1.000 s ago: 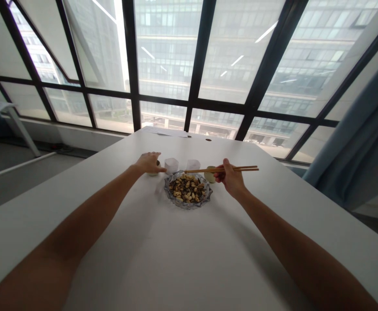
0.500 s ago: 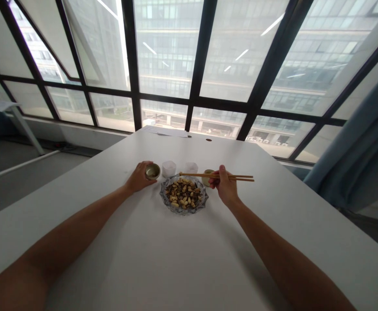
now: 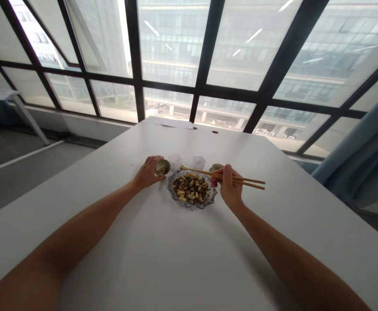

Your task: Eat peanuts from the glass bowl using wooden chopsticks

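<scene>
My left hand is closed around a small olive-brown cup, tilted so that its inside faces me; a few pale pieces lie in it. In my right hand is a pair of wooden chopsticks, held almost level, tips pointing left. A small pale piece, perhaps a peanut, seems to be between the tips, just right of the cup. Below the chopsticks stands a scalloped glass bowl of mixed nuts and dark seeds. Another olive cup is partly hidden behind my right hand.
Two whitish translucent cups, a left one and a right one, stand behind the bowl on the white table. Papers and a brown disc lie at the far end. Windows and a blue curtain border the table.
The view has shifted, moving the table things rightward in the picture. Relative to the bowl, the chopstick tips have moved left, closer to the cup in my left hand.
</scene>
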Motion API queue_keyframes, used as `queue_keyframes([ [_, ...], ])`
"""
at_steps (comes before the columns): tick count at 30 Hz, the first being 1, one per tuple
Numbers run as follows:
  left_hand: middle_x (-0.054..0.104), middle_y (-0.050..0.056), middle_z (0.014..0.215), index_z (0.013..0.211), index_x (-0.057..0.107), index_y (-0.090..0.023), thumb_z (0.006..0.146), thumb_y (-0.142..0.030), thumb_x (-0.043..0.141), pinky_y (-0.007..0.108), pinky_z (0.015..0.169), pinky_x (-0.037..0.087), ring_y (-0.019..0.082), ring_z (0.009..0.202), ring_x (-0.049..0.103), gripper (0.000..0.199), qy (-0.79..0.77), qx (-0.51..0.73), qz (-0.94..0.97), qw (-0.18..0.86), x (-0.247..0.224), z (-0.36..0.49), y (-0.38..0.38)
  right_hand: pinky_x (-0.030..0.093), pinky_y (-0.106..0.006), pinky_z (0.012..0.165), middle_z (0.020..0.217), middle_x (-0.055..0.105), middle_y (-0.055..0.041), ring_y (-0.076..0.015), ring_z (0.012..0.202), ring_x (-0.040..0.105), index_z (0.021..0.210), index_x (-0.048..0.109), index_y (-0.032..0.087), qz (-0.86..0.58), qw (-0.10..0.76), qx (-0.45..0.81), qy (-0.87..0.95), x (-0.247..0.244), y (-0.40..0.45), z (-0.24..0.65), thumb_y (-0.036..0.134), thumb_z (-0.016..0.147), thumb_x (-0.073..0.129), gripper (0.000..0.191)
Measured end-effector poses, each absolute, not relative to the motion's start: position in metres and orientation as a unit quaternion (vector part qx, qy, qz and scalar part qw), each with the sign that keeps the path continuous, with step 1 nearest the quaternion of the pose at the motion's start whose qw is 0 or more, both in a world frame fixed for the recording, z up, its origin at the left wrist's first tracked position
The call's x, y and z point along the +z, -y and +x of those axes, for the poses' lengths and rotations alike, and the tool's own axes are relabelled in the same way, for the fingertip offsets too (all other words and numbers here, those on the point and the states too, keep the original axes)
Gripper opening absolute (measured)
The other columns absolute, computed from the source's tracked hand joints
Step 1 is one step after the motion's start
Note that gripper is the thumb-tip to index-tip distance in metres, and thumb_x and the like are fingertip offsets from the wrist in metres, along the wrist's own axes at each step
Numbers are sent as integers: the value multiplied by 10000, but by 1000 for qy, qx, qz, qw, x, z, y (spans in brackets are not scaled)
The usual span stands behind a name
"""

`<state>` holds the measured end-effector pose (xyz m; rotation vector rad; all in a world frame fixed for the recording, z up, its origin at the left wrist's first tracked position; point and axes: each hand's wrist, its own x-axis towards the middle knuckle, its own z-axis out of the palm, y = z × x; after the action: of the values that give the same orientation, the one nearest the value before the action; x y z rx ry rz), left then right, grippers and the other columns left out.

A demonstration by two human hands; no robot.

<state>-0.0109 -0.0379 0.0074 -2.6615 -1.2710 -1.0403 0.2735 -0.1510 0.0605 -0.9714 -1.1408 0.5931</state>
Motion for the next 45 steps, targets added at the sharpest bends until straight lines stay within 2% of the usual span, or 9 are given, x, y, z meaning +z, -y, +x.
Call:
queue_keyframes([
  [4,547,131,1367,1391,425,-222,788,-373,743,487,1110,432,306,1322,465,698,390,-346,-853,4,4,-8,36,491,-266,459,584,651,-30,-144,473,593,715,628,220,-427,615,202,631,74,157,244,683,931,455,540],
  [7,560,139,1338,1371,437,-201,786,-391,749,479,1096,446,304,1287,494,690,349,-381,-856,9,0,-8,31,480,-248,496,584,644,-21,-131,499,596,722,618,217,-427,569,163,684,78,144,220,649,972,398,546],
  [12,581,142,1290,1328,471,-190,737,-374,795,500,1063,468,325,1233,531,699,314,-410,-856,9,-6,-7,23,446,-230,477,585,642,-17,-128,521,596,678,590,203,-439,500,158,730,79,121,204,669,931,470,544],
  [17,587,134,1274,1312,489,-197,736,-358,793,494,1058,472,324,1220,542,671,331,-414,-848,-7,-8,-5,23,487,-233,492,601,648,-21,-130,527,612,727,635,191,-449,557,196,671,78,133,237,662,939,469,542],
  [23,583,139,1278,1316,494,-186,724,-349,781,484,1059,469,325,1215,544,678,354,-405,-843,-26,-8,-4,23,356,-214,320,415,551,-13,-99,328,461,591,616,181,-503,621,224,558,73,167,293,782,824,527,651],
  [28,577,142,1292,1327,489,-181,709,-371,787,487,1069,458,333,1224,538,711,369,-395,-841,-31,-5,-6,23,356,-213,320,420,558,-18,-103,331,473,585,620,180,-506,589,236,584,64,181,304,775,833,523,652],
  [33,575,143,1304,1334,485,-181,698,-402,786,489,1081,445,334,1233,538,737,391,-395,-830,-36,-4,-7,23,410,-227,410,513,627,-26,-118,432,544,622,653,187,-468,479,171,722,61,187,298,599,927,547,523],
  [36,585,152,1298,1331,489,-165,688,-437,789,491,1079,444,334,1222,552,760,405,-398,-822,-43,-5,-7,20,439,-241,464,557,660,-27,-127,475,568,692,701,192,-451,454,102,762,58,189,298,524,931,580,427],
  [45,602,165,1326,1325,520,-147,685,-518,768,442,1082,453,328,1224,584,781,462,-407,-785,-71,-7,-9,15,462,-258,468,606,675,-42,-142,486,578,769,687,182,-480,579,73,655,23,188,312,513,971,521,422],
])
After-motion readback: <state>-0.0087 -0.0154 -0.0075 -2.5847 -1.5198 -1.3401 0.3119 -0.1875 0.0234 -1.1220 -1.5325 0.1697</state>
